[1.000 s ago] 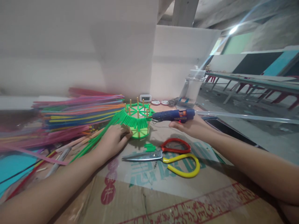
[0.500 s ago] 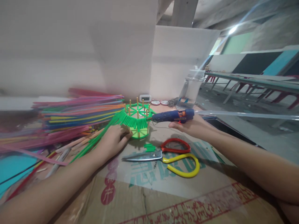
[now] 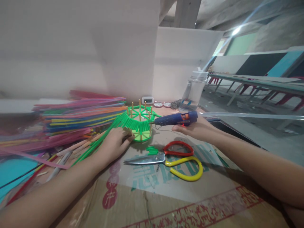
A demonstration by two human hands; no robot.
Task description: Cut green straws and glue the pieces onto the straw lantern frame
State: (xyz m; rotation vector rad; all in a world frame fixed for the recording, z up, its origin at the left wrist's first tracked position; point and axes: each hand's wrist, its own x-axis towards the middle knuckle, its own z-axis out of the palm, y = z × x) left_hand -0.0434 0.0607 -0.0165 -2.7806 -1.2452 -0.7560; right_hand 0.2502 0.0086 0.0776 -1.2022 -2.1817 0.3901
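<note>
A round craft frame [image 3: 142, 135] of bright green pipe cleaners, with upright wooden sticks around it, stands on the cardboard. Green pipe cleaners [image 3: 97, 144] trail from its left side toward me. My left hand [image 3: 116, 141] is closed on the frame's lower left edge, by a stick. My right hand [image 3: 197, 126] is wrapped round a blue glue gun [image 3: 174, 119] with a small red light. The gun's nozzle points left and meets the frame's right side, at the woven green band; whether it touches is hard to tell. A clear glue stick [image 3: 251, 116] runs out of the gun's back.
Scissors [image 3: 163, 160] with red and yellow handles lie in front, beside short green cut pieces [image 3: 152, 150]. Many coloured pipe cleaners [image 3: 83, 117] are piled at left. Behind stand a small white digital clock [image 3: 147, 100] and a clear water bottle [image 3: 193, 90].
</note>
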